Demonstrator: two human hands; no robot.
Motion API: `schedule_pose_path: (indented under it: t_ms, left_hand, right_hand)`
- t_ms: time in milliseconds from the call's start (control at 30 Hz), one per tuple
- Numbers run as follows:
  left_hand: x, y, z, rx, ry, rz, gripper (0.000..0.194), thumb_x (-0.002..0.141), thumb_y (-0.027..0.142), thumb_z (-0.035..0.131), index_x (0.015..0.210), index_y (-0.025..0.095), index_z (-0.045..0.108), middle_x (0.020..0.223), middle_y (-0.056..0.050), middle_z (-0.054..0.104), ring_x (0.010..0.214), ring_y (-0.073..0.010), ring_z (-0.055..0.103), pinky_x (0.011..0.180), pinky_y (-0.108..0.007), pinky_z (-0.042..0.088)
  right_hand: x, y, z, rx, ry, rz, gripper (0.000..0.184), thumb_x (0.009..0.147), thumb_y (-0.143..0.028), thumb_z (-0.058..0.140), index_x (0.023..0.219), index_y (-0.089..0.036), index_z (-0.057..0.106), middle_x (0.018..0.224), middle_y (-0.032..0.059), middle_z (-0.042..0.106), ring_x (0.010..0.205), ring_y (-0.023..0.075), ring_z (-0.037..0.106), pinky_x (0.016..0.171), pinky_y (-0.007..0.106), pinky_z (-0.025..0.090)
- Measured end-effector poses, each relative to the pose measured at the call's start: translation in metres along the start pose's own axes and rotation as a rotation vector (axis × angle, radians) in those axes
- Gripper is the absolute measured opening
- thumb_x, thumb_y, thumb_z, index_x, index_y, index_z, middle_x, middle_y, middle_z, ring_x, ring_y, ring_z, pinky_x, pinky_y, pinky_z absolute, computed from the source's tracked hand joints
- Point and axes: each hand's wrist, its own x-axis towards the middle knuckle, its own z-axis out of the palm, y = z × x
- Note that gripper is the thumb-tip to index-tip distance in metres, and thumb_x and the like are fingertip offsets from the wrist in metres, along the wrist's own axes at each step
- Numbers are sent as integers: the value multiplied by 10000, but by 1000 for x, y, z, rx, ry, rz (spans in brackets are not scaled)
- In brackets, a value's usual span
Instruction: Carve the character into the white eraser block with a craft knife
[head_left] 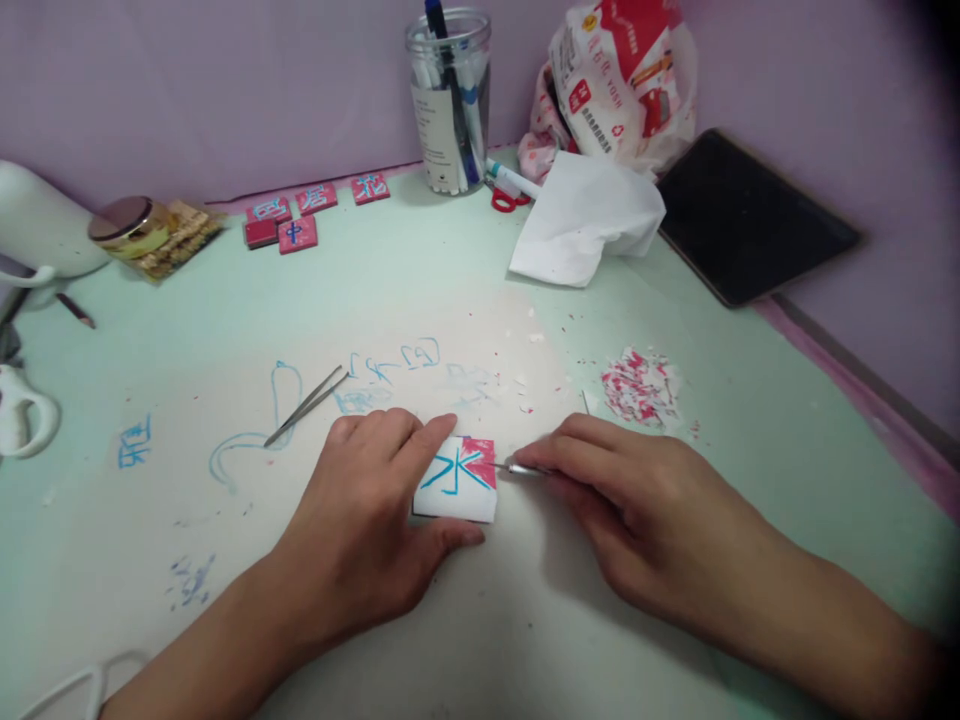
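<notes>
A small square tile (454, 503) lies on the table, white over most of its face, with blue strokes and a pink patch at the upper right. My left hand (379, 500) grips it from the left, fingers along its far edge and thumb at its near edge. On the right, my right hand (615, 490) pinches a thin metal carving knife (523, 469). The knife's fine tip points left and reaches the pink patch; whether it touches the surface I cannot tell. Left of the tile, metal tweezers (306, 405) rest on the table.
Pink and white shavings (641, 388) are heaped at the right. Behind stand several pink tiles (298, 235), a pen jar (450, 110), red-handled scissors (506, 200), white paper (585, 220), a plastic bag (622, 90) and a dark tablet (757, 215). A lidded jar (131, 232) sits far left.
</notes>
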Motion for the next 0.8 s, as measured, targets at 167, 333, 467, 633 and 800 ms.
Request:
schedule_pose_path:
  t_ms: [167,333,467,633,800]
  left_hand:
    - [-5,4,-1,-68,57,-116,450,760,380,675,1125,186,497,1051,-94,504,946,-262,492,786,-441,415]
    - [-8,13,1,-66,89,-146,409,767,368,643,1094,185,478,1077,-107,520,951,-277,489,780,-457,416]
    - [-9,13,3,-105,109,-127,411,788,324,610,1143,180,460,1068,-112,519,946,-284,488,775,-463,406]
    - [-11,11,7,-144,136,-127,440,779,307,621,1164,170,457,1067,-115,500,946,-286,479,774,-467,404]
    - [-11,10,8,-179,152,-127,433,765,303,643,1138,158,478,1043,-112,503,912,-275,475,764,-468,402]
  right_hand:
    - [-6,-5,-1,43,25,-2,329,789,-79,436,1001,-229,638,845,37,618,654,167,598,594,309,486]
    - [-8,-9,-3,36,37,-13,327,763,-55,424,968,-216,622,872,53,613,653,163,601,582,300,498]
    - [-6,-14,-4,29,23,-19,362,751,-29,405,981,-211,618,885,56,609,651,150,598,565,282,499]
    - [-2,-21,-5,-9,4,-28,372,754,-25,394,990,-199,622,849,52,611,636,151,600,530,273,500]
    - [1,-23,-5,-34,-22,-4,367,775,-30,385,996,-198,625,860,55,613,625,148,603,534,278,509]
